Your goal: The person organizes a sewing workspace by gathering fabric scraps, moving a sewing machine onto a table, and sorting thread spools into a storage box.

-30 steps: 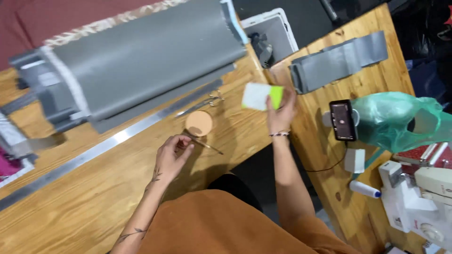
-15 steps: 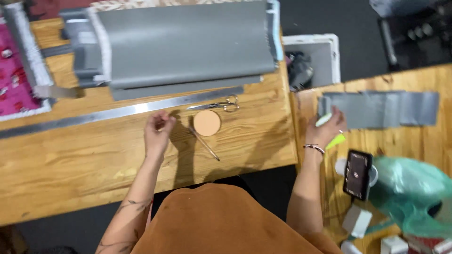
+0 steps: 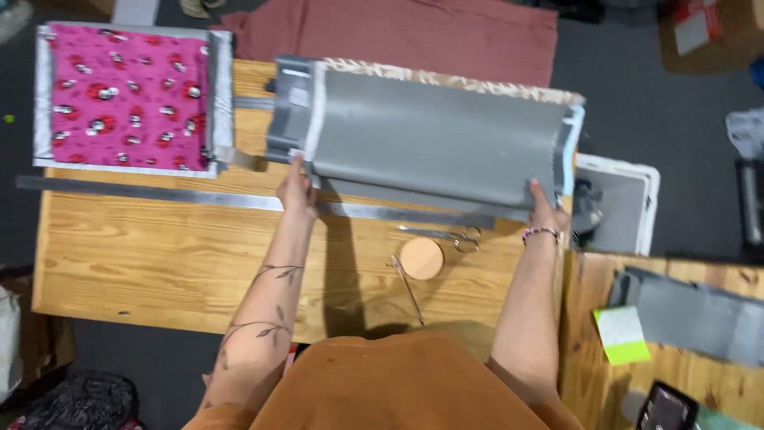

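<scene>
With both arms stretched forward, the hands — left (image 3: 296,187), right (image 3: 545,209) — grip the grey fabric piece (image 3: 434,139) at its near corners.

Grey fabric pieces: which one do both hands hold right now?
The large grey piece on the main table: the left hand and right hand grip its near corners. The smaller grey piece lies untouched on the side table.

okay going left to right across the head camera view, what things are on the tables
Pink patterned fabric panel → left hand → round wooden disc → scissors → right hand → green sticky notes → folded grey fabric
</scene>
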